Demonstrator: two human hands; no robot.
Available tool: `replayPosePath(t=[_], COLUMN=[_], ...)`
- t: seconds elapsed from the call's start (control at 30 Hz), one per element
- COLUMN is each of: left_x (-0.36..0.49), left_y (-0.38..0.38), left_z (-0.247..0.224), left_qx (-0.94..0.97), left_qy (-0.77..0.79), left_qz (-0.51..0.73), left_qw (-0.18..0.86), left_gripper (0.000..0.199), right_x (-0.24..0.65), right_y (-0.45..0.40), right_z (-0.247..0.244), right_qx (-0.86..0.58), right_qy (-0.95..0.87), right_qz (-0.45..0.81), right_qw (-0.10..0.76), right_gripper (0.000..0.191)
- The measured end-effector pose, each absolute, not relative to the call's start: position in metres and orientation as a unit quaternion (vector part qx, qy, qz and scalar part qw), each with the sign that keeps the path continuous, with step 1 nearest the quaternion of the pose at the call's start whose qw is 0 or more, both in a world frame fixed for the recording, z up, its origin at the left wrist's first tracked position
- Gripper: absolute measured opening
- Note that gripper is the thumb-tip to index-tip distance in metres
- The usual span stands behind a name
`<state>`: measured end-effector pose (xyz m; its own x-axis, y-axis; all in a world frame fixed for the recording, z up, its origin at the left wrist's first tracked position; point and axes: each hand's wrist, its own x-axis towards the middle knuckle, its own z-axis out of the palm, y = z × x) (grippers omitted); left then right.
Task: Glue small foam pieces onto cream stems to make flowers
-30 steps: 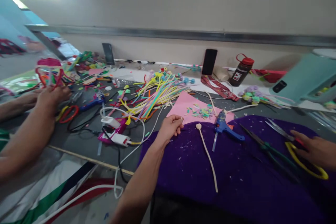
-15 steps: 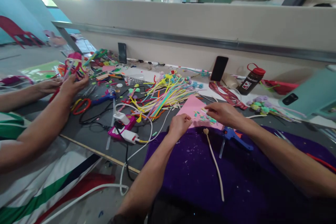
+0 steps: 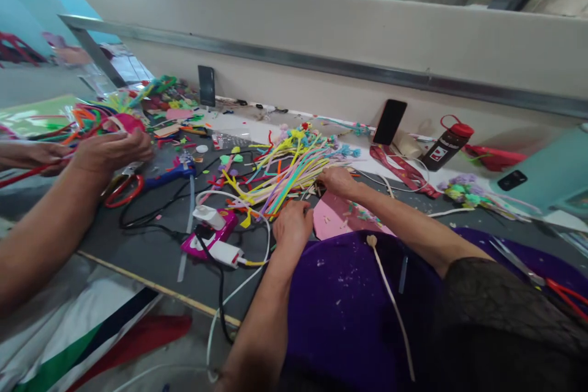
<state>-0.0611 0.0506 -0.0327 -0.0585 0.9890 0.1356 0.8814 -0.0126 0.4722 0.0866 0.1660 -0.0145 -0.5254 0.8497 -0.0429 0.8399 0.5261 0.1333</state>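
My left hand point(image 3: 294, 223) rests at the left edge of a pink sheet point(image 3: 331, 220), its fingers curled; what they hold, if anything, is hidden. My right hand point(image 3: 339, 181) reaches over the sheet's far corner, fingertips closed together beside the ends of a bundle of coloured pipe cleaners point(image 3: 294, 174). Whether it grips anything is too small to tell. Small coloured cut pieces point(image 3: 365, 213) lie on the sheet, partly behind my right forearm. Nearer me, a cream stem with a rounded head point(image 3: 390, 300) lies on purple cloth point(image 3: 340, 312).
At left, a power strip point(image 3: 214, 236) with plugs and cables, a blue glue gun point(image 3: 172, 176) and a co-worker's hands point(image 3: 108, 147). Two phones point(image 3: 390, 122) and a dark bottle with red lid point(image 3: 446, 147) stand behind. Scissors point(image 3: 528, 272) lie at right.
My right hand has moved left and away from me, from the cut pieces to the pipe cleaner ends. My left hand has shifted slightly left. My right forearm now hides the nearer glue gun's body.
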Motion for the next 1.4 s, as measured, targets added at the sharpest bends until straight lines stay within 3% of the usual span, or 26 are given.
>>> replayPosePath(t=[0.4,0.7,0.87,1.03,1.4], left_x=[-0.057,-0.056,-0.056,-0.055,-0.056], left_y=[0.050,0.051,0.050,0.049,0.050], left_z=[-0.030,-0.033,-0.034,-0.033,-0.034], left_qx=[0.698,0.702,0.705,0.707,0.703], left_qy=[0.694,0.691,0.689,0.689,0.693], left_qz=[0.146,0.150,0.149,0.144,0.139], left_qw=[0.105,0.088,0.080,0.072,0.077], left_gripper=[0.029,0.027,0.027,0.027,0.027], right_x=[0.088,0.098,0.083,0.070,0.060], right_y=[0.181,0.170,0.166,0.166,0.179], right_z=[-0.026,-0.022,-0.025,-0.027,-0.029], right_qx=[0.457,0.497,0.485,0.465,0.406], right_qy=[0.886,0.867,0.874,0.885,0.906], right_qz=[0.061,0.041,0.007,-0.029,-0.118], right_qw=[0.049,0.004,0.004,-0.014,-0.033], right_gripper=[0.028,0.034,0.027,0.044,0.018])
